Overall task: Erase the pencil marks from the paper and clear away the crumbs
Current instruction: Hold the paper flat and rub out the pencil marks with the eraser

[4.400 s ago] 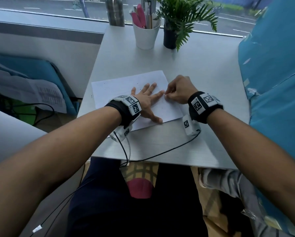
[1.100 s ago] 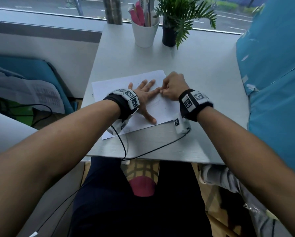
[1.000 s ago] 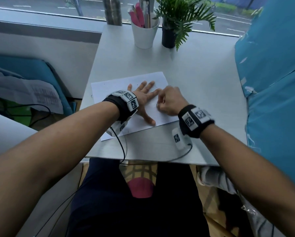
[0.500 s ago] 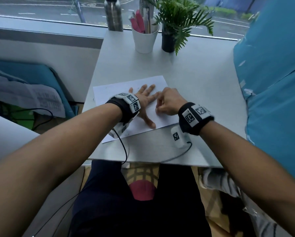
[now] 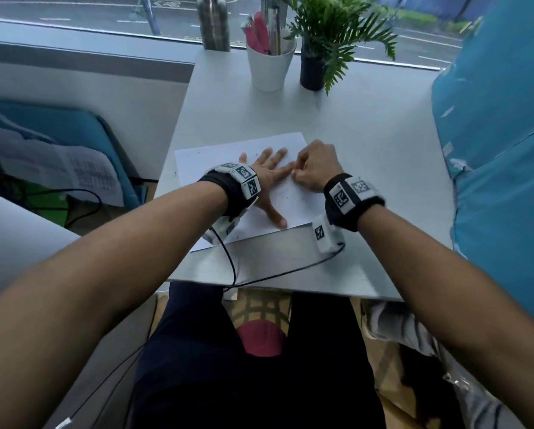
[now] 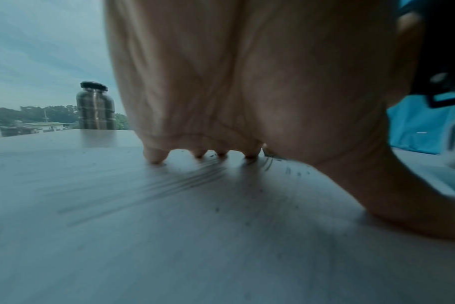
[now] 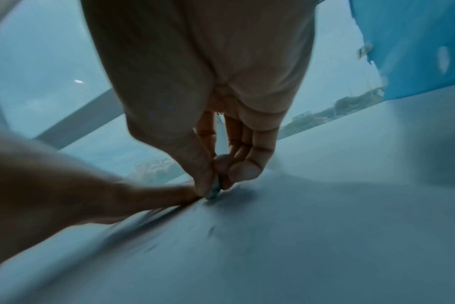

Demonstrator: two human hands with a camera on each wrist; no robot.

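A white sheet of paper (image 5: pixel 216 156) lies on the grey table (image 5: pixel 367 144). My left hand (image 5: pixel 269 178) lies flat on the sheet with fingers spread, pressing it down. Faint pencil strokes (image 6: pixel 169 181) and dark crumbs (image 6: pixel 296 174) show on the paper under that palm. My right hand (image 5: pixel 313 170) is curled just right of the left fingertips, thumb and fingers pinching a small pale eraser (image 7: pixel 214 190) whose tip touches the paper. Crumbs (image 7: pixel 210 230) lie scattered near the eraser.
At the table's far edge stand a metal bottle (image 5: pixel 213 23), a white cup of pens (image 5: pixel 270 65) and a potted fern (image 5: pixel 327 41). A blue padded surface (image 5: pixel 500 150) borders the table on the right. Cables (image 5: pixel 259 274) hang over the near edge.
My right hand has rubbed back and forth with the eraser, now sitting a little farther up the sheet beside the left fingertips. The left hand has stayed pressed on the paper.
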